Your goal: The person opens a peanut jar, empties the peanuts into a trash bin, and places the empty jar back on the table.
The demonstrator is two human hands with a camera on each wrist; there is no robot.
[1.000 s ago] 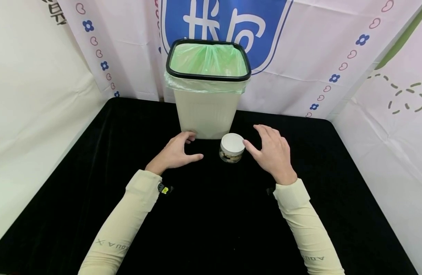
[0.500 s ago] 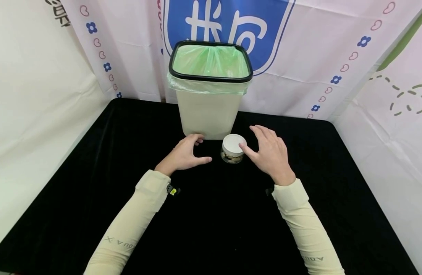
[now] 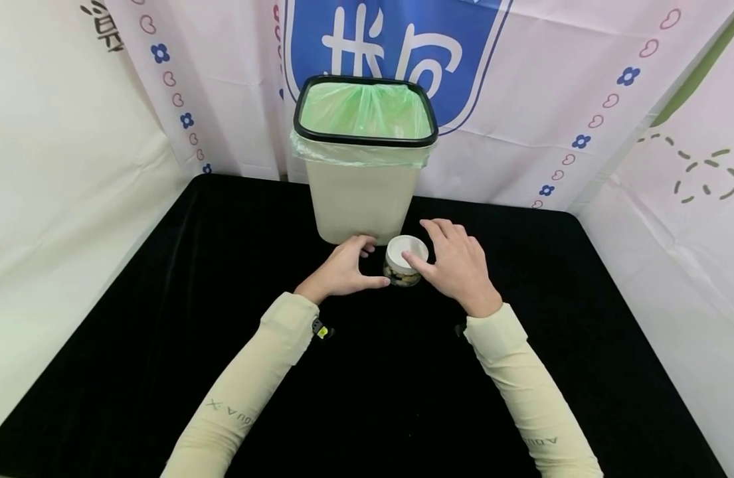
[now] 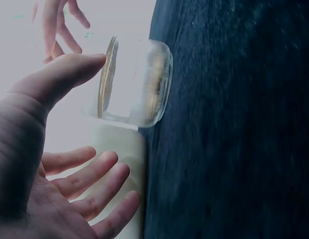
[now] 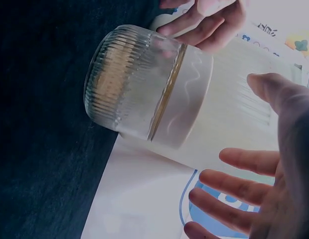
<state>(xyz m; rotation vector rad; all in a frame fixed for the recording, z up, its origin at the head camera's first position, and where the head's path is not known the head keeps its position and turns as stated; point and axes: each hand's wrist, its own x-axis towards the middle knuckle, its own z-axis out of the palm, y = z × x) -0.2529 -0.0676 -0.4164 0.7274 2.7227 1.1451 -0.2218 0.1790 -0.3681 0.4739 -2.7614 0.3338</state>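
Note:
A small clear ribbed jar (image 3: 404, 276) with a white lid (image 3: 410, 244) stands upright on the black cloth. Tan and dark contents lie at its bottom. My left hand (image 3: 345, 269) is at the jar's left side, fingers spread and thumb near the jar's base in the head view; contact cannot be told. On the right, my right hand (image 3: 459, 265) hovers beside and above the lid, its thumb over the lid's edge. The right wrist view shows a gap between those fingers and the jar (image 5: 139, 82). Neither hand holds anything.
Right behind the jar stands a cream trash bin (image 3: 363, 199) with a black rim and a green liner (image 3: 367, 109). The black-covered table (image 3: 396, 398) spreads around it. Printed white curtains (image 3: 510, 159) close off the back and sides.
My left hand has moved right, close to the jar. The right hand has shifted left, bringing its thumb over the lid. The jar has stayed in place.

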